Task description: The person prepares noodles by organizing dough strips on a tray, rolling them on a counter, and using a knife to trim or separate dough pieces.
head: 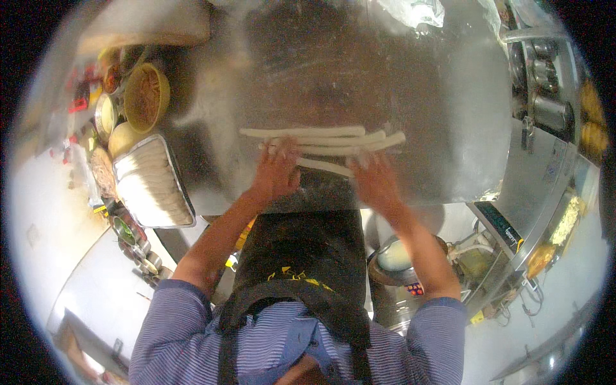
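Note:
Several pale dough ropes lie side by side across the metal worktop, including a straight one at the back. A shorter dough rope slants between my two hands, nearest to me. My left hand lies palm down over the left part of the ropes, its fingertips on the dough. My right hand is palm down at the right end of the nearest rope, fingers stretched forward and blurred. Both hands touch dough without closing around it, and they cover parts of the ropes.
Left of the worktop stand a metal tray filled with dough strips and a yellow bowl of brownish food. Clear plastic lies at the far edge. On the right are a metal appliance and dark pots.

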{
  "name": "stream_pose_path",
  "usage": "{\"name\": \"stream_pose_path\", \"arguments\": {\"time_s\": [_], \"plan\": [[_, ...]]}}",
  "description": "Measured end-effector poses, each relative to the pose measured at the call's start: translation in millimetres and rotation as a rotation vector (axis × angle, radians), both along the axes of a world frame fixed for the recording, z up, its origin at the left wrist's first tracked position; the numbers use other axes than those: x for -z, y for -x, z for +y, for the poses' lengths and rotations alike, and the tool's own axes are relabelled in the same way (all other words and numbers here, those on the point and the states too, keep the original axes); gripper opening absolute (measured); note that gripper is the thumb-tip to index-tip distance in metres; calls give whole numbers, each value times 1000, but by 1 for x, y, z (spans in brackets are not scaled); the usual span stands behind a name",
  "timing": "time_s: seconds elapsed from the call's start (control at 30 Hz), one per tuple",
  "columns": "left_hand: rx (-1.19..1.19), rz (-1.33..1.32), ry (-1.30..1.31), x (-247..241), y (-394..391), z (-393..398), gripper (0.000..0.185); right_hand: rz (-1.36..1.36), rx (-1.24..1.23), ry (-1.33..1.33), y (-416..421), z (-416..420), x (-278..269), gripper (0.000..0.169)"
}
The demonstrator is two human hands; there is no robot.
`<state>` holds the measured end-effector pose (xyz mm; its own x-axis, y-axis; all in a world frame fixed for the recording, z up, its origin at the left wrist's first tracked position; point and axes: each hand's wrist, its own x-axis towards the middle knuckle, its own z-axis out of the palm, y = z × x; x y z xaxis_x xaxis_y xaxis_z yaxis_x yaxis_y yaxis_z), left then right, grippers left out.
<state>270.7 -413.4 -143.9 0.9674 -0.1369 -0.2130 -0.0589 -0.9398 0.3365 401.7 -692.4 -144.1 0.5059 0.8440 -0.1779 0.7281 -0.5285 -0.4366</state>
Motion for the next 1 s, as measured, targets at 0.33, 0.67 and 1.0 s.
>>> {"name": "stream_pose_path", "arguments": {"time_s": [0.33,0.67,1.0], "plan": [[-140,113,194,22,-5,-23,40,80,47,119,-20,-10,13,29],[-800,-64,278,15,21,57,37,176,704,-55,-89,-16,16,34],[-414,5,120,13,39,13,34,260,234,113,-41,12,-32,30]]}}
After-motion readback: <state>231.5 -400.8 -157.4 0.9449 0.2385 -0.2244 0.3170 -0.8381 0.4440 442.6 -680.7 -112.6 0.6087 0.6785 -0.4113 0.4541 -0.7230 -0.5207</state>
